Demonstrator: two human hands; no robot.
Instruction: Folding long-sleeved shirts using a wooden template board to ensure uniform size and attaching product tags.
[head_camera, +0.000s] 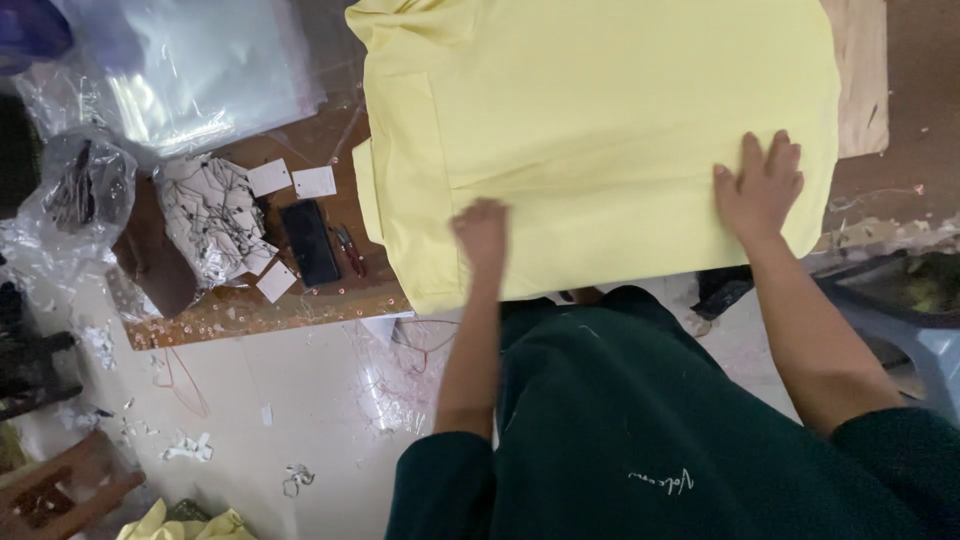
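**Smoothing a folded yellow garment on the worktop**

A folded yellow garment (600, 130) lies flat on the brown worktop (300, 300), its near edge hanging just over the front lip toward the person. The right hand (760, 190) rests palm-down on the garment's right near corner, fingers (775, 160) spread apart and flat, clamped on nothing. The left hand (482, 232) sits on the near-left part of the cloth; it is blurred, and I cannot tell whether its fingers are apart or curled.

To the left of the garment lie small white paper tags (292, 180), a dark flat rectangular object (310, 242) and a small pair of red-handled snips (350, 250). Clear plastic bags (190, 70) are heaped at the far left corner, with a crumpled bag of strung tags (212, 215) nearby.

As a judgement, flattening goes best with both palms pressing evenly and stroking outward from the middle toward the edges, so creases leave rather than bunch. The overhanging edge could drag the fold askew; keeping one hand anchoring while the other sweeps would guard against that.
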